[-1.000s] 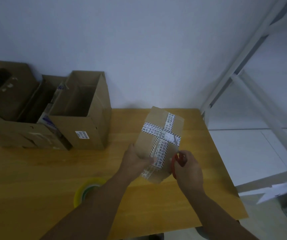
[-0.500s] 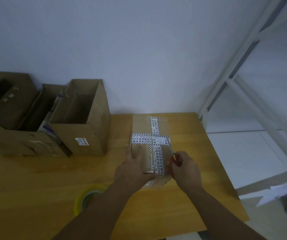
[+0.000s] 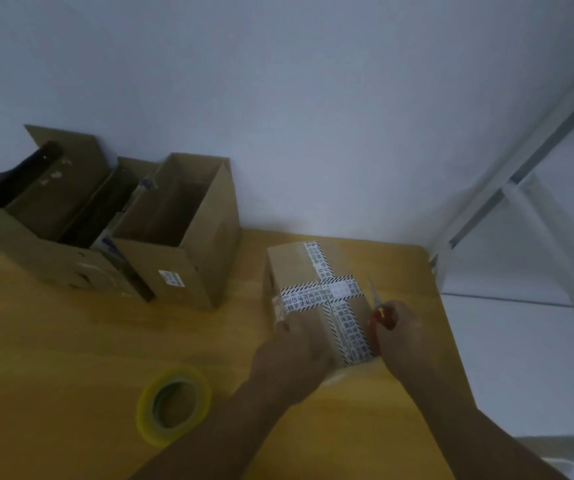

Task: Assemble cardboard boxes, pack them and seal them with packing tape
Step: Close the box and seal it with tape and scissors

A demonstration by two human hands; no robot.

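— Where's the taped brown cardboard box [image 3: 316, 296]?
— On the wooden desk [image 3: 71, 358], left hand [image 3: 296, 355] clamped over its near end, right hand [image 3: 403, 337] gripping red-handled scissors [image 3: 379, 313] beside it. Looks light and stiff; I'd hold its edges.

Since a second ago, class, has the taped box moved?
Yes. The taped box has turned anticlockwise and settled flat on the table, nearer the open box.

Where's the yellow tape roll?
In the head view, the yellow tape roll lies flat on the wooden table, low and to the left of the left hand that holds the taped box.
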